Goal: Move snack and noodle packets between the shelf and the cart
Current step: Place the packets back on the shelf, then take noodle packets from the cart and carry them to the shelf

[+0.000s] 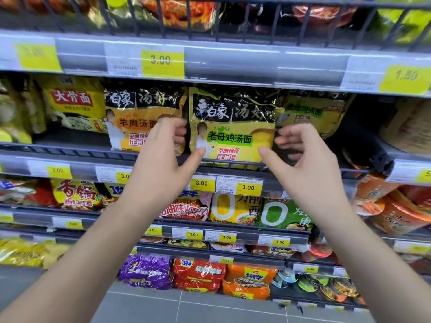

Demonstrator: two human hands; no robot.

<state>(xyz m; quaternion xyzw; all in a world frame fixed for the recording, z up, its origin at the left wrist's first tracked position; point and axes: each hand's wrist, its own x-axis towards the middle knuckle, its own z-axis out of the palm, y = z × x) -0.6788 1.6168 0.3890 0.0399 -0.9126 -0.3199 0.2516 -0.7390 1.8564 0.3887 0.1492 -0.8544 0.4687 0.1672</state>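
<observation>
1. Yellow noodle packet (233, 129) stands upright at shelf (81, 170) front edge, straight ahead btwn my hands.
2. Left hand (163, 157) pinches its left side, right hand (303, 157) its right; both equally near.
3. I'd pull it straight back twd me.

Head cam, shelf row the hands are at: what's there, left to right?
red-labelled yellow packet → orange packet → left hand → green-lettered yellow packet, pinched at both edges → right hand → partly hidden yellow packet
</observation>
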